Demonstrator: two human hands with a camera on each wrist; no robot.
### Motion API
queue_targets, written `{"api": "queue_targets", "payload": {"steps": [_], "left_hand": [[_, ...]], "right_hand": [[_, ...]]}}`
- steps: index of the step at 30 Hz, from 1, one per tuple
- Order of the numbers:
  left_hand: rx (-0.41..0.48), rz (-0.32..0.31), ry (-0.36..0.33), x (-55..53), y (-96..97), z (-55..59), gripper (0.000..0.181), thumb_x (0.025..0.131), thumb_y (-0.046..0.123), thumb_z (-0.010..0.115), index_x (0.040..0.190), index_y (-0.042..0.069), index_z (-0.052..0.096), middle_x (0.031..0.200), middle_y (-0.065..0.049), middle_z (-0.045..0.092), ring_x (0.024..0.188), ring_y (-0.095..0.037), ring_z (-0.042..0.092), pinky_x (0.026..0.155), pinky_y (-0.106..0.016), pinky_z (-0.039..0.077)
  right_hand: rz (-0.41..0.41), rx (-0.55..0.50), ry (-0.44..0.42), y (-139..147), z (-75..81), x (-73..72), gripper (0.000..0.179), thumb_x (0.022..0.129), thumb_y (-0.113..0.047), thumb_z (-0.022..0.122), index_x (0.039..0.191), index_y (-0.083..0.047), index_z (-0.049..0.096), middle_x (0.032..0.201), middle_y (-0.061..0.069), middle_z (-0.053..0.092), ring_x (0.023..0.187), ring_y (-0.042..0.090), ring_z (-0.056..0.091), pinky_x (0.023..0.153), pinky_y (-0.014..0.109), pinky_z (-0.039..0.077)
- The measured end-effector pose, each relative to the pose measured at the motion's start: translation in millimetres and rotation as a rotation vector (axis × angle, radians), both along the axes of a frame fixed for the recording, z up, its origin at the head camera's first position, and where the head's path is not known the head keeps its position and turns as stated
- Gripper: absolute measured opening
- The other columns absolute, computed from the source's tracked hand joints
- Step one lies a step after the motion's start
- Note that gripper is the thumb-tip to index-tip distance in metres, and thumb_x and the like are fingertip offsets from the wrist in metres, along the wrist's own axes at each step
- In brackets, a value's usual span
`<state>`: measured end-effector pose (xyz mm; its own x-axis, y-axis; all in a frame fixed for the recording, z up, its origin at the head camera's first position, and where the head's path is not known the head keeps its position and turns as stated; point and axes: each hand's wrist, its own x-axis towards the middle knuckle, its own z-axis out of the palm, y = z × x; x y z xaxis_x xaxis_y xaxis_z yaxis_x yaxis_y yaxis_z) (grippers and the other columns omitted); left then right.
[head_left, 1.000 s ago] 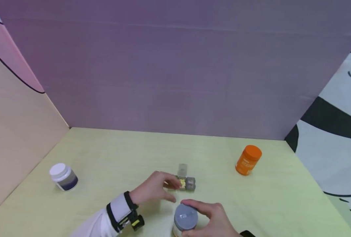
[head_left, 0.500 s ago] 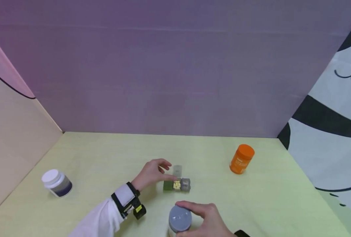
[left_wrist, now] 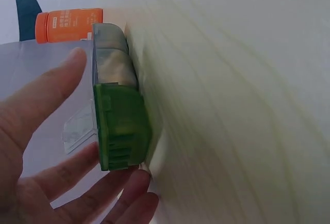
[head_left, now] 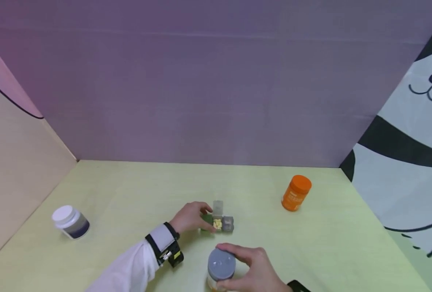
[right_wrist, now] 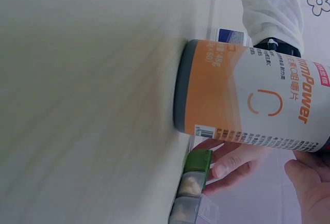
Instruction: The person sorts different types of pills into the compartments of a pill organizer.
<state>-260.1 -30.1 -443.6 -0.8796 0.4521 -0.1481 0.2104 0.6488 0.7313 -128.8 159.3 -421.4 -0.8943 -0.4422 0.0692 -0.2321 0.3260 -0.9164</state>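
Note:
A small pill box (head_left: 228,224) lies on the table, with a green compartment (left_wrist: 126,126) at its left end. Its middle compartment has the clear lid (head_left: 217,207) raised and holds pale yellow tablets (head_left: 217,224); the grey end one is closed. Around the green end my left hand (head_left: 191,217) is loosely spread, the thumb apart from the box and some fingertips at its end; whether they touch cannot be told. My right hand (head_left: 257,267) grips a grey-capped supplement bottle (right_wrist: 247,95) near its cap, thumb and fingers on opposite sides. The bottle stands upright on the table.
An orange bottle (head_left: 296,193) stands at the back right of the table. A white bottle with a dark blue band (head_left: 71,222) stands at the left. A purple panel (head_left: 208,89) rises behind the table's back edge.
My left hand has come off the pill box's top, then lowered around its green end. My right hand stays on the bottle. The head view has shifted slightly.

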Motion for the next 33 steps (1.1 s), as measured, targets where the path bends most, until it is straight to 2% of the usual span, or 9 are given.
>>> {"api": "queue_targets", "payload": {"steps": [6,13,16,19,21,24,29,33], "left_hand": [[-0.011,-0.004,0.033,-2.2,1.1,0.3,0.053,0.058,0.027,0.084,0.102,0.006,0.063,0.098,-0.010,0.063,0.087,-0.022,0.057,0.075,-0.036,0.047],[-0.047,-0.008,0.052,-2.7,2.4,1.4,0.044,0.056,0.025,0.085,0.092,0.006,0.068,0.092,-0.006,0.066,0.080,-0.017,0.056,0.074,-0.034,0.046],[-0.058,-0.014,0.065,-3.2,1.2,2.0,0.042,0.056,0.025,0.085,0.090,0.006,0.069,0.088,-0.005,0.067,0.077,-0.016,0.056,0.072,-0.032,0.045],[-0.058,-0.012,0.057,-4.2,-0.2,4.3,0.042,0.055,0.025,0.085,0.089,0.005,0.069,0.086,-0.005,0.067,0.075,-0.015,0.056,0.070,-0.031,0.045],[-0.057,-0.006,0.041,-4.2,-0.4,6.3,0.042,0.055,0.024,0.085,0.089,0.005,0.069,0.086,-0.005,0.067,0.075,-0.015,0.056,0.069,-0.030,0.045],[-0.062,0.000,0.023,-4.3,1.0,8.1,0.043,0.055,0.023,0.085,0.090,0.004,0.069,0.087,-0.006,0.067,0.075,-0.015,0.056,0.068,-0.030,0.046],[-0.065,0.004,0.021,-6.4,3.9,9.2,0.042,0.055,0.022,0.085,0.089,0.004,0.070,0.086,-0.006,0.067,0.074,-0.016,0.056,0.068,-0.030,0.046],[-0.058,0.003,0.024,-7.3,5.2,8.4,0.041,0.054,0.021,0.085,0.088,0.004,0.070,0.084,-0.006,0.068,0.073,-0.015,0.055,0.067,-0.028,0.046]], "right_hand": [[0.002,0.014,0.012,0.5,3.7,-0.3,0.060,0.070,-0.033,0.077,0.122,-0.012,0.058,0.111,-0.003,0.064,0.104,0.011,0.057,0.089,0.037,0.046],[-0.025,0.048,0.019,10.1,8.4,-2.6,0.058,0.069,-0.034,0.078,0.120,-0.016,0.058,0.113,-0.004,0.063,0.105,0.011,0.057,0.089,0.027,0.045],[-0.083,0.003,0.071,18.6,8.5,-7.8,0.057,0.067,-0.030,0.079,0.118,-0.012,0.059,0.113,0.001,0.063,0.103,0.011,0.058,0.086,0.025,0.046],[-0.146,-0.057,0.190,29.3,11.4,-17.8,0.056,0.066,-0.020,0.080,0.116,-0.004,0.060,0.110,0.009,0.064,0.098,0.011,0.060,0.081,0.026,0.049],[-0.196,-0.083,0.259,37.6,16.4,-25.0,0.055,0.066,-0.013,0.080,0.115,0.000,0.059,0.108,0.015,0.064,0.094,0.010,0.061,0.077,0.028,0.051],[-0.274,-0.089,0.299,50.9,27.6,-34.7,0.055,0.064,-0.005,0.080,0.114,0.003,0.059,0.108,0.019,0.063,0.091,0.008,0.062,0.074,0.028,0.052],[-0.416,-0.041,0.356,76.0,46.3,-48.8,0.057,0.063,0.002,0.078,0.116,0.005,0.058,0.112,0.021,0.061,0.091,0.002,0.060,0.071,0.023,0.052],[-0.530,0.071,0.360,102.7,53.1,-56.3,0.056,0.067,-0.006,0.078,0.118,0.005,0.056,0.114,0.020,0.059,0.095,-0.002,0.057,0.071,0.017,0.050]]}}
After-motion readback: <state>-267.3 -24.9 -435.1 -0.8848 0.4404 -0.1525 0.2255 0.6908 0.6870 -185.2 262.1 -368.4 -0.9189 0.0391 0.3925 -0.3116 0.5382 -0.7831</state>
